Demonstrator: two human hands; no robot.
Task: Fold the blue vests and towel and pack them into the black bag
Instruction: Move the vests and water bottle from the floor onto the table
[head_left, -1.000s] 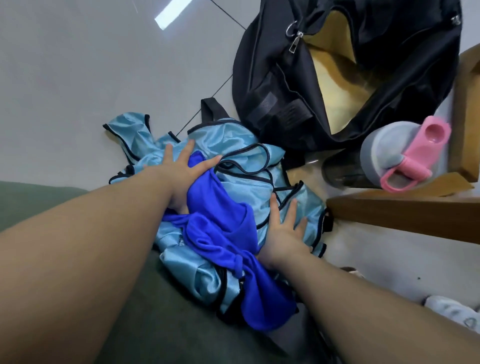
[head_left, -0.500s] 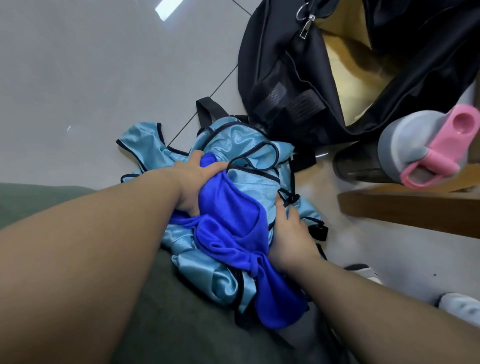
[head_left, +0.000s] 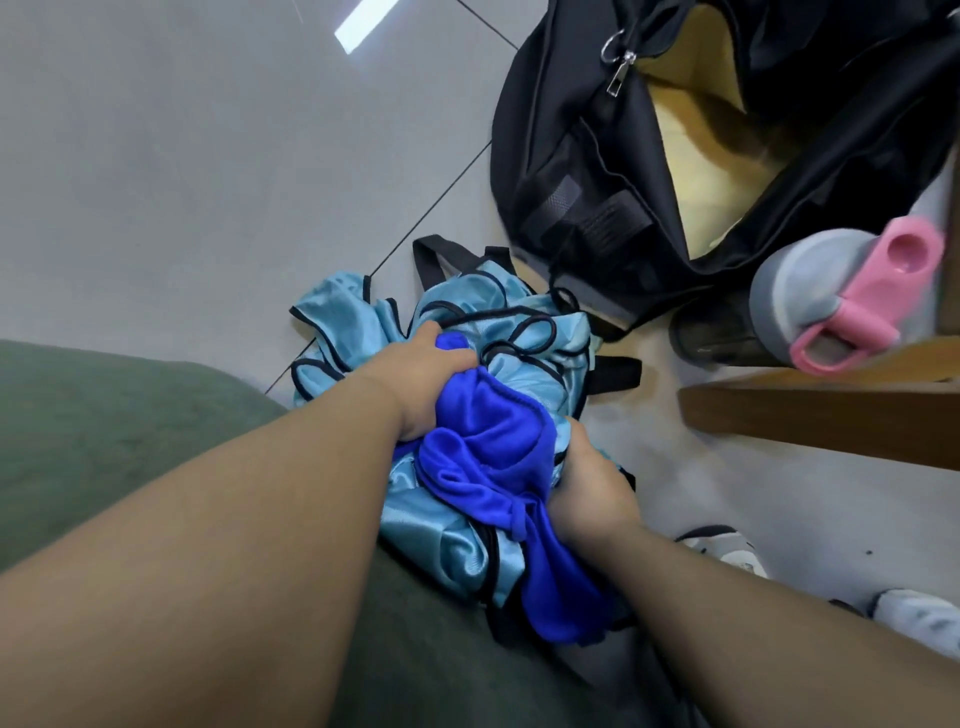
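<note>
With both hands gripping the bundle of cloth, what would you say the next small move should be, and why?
Probably lift the bundle and separate the towel from the vests. Both the left hand and right hand grip a crumpled heap, nothing is folded yet, and the black bag already gapes open nearby.

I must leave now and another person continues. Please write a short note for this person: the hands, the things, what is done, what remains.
Left hand grips the dark blue towel at the top of the pile.
Right hand grips the bundle at its right side.
Light blue vests lie crumpled under the towel, partly on the floor.
Black bag stands unzipped beyond the pile; no cloth visible inside.
Done: nothing folded or packed.
Left: fold vests and towel, pack them.
</note>
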